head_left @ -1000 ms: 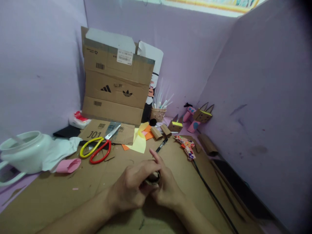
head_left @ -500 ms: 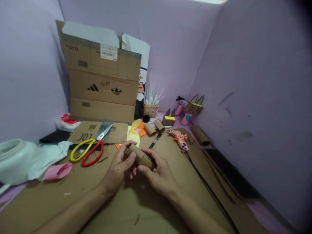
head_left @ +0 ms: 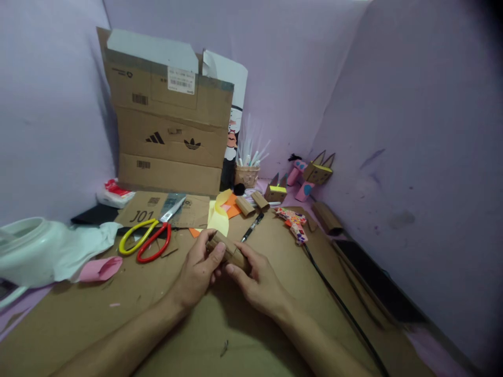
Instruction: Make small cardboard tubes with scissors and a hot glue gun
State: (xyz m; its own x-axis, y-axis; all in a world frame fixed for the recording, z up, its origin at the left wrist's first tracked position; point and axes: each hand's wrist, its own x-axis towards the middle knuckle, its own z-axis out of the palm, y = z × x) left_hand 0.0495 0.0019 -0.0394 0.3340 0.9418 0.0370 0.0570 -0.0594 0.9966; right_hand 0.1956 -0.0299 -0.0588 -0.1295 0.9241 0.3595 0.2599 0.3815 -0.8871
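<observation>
Between my two hands is a small cardboard tube (head_left: 232, 255), held tilted just above the cardboard-covered table. My left hand (head_left: 202, 267) grips its left end, the thumb lying across the top. At the right end, my right hand (head_left: 255, 272) closes round it with thumb and fingers. Just beyond the tube lies a black pen (head_left: 252, 226). Two more cardboard tubes, one of them here (head_left: 245, 206), rest behind the pen. To the left are scissors (head_left: 154, 241) with one yellow and one red handle, blades apart. A glue gun (head_left: 293, 222) with a flowered cover lies to the right.
A large cardboard box (head_left: 173, 120) stands at the back left. A white pot (head_left: 25, 251) and a rolled pink paper (head_left: 101, 268) are at left. A black cable (head_left: 338, 298) runs toward the front right, beside a dark flat panel (head_left: 381, 283). Cardboard cat-eared figures (head_left: 318, 170) stand at the back right.
The view has shifted slightly, so the scene sits a little further right. My left thumb lies further over the tube; both hands still hold it.
</observation>
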